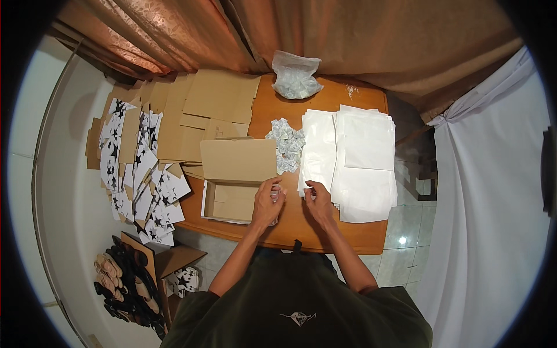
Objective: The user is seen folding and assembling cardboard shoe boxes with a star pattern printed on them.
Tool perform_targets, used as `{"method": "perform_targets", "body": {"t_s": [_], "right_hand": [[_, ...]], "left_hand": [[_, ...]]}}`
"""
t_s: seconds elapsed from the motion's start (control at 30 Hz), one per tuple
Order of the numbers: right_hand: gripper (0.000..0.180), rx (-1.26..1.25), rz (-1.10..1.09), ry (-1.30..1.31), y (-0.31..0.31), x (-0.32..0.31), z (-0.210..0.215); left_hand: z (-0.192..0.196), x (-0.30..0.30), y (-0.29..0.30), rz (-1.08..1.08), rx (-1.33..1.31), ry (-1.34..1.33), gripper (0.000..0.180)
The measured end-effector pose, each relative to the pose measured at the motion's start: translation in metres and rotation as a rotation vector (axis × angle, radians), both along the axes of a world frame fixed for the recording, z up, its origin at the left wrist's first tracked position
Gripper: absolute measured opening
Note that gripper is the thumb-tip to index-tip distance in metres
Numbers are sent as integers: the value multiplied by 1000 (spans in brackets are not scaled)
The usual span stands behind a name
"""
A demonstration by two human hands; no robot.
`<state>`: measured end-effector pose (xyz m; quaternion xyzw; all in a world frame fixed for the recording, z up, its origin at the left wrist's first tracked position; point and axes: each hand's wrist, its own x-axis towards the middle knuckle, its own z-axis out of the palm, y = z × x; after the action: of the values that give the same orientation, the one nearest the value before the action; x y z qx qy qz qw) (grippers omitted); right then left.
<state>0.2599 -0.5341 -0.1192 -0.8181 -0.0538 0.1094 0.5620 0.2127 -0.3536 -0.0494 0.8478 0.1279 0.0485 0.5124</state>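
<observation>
Small white packet (277,194) pinched in left hand (268,203), fingers closed round it, at front-centre of table, just right of open box (232,200). Right hand (318,200) at 3 o'clock of left; fingers curled at edge of white bag stack (360,162), grip unclear. Packet pile (286,142) at 12 o'clock. Brown wood table (272,104); flat cardboard (214,104) at 10; star-print cards (139,168) at 9. Orange curtain (348,35) behind; pale tiled floor (400,255).

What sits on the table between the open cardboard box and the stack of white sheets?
In the head view, a loose pile of small white packets lies between the open cardboard box and the white sheets; nearer the person, both hands meet there.
</observation>
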Motion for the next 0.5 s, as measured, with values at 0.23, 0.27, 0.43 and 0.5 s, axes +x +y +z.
{"method": "perform_targets", "body": {"t_s": [0.23, 0.27, 0.43, 0.5], "right_hand": [[27, -19, -30, -55, -18, -7, 5], [28, -62, -19, -91, -22, -8, 6], [29, -69, 5, -157, -38, -17, 5], [30, -101, -4, -85, -38, -14, 15]], "left_hand": [[-14, -6, -30, -30, -116, 10, 36], [-20, -8, -34, -24, -142, 10, 36], [-39, -18, -46, -15, -126, -15, 37], [-40, -19, -51, 0, -162, -12, 36]]}}
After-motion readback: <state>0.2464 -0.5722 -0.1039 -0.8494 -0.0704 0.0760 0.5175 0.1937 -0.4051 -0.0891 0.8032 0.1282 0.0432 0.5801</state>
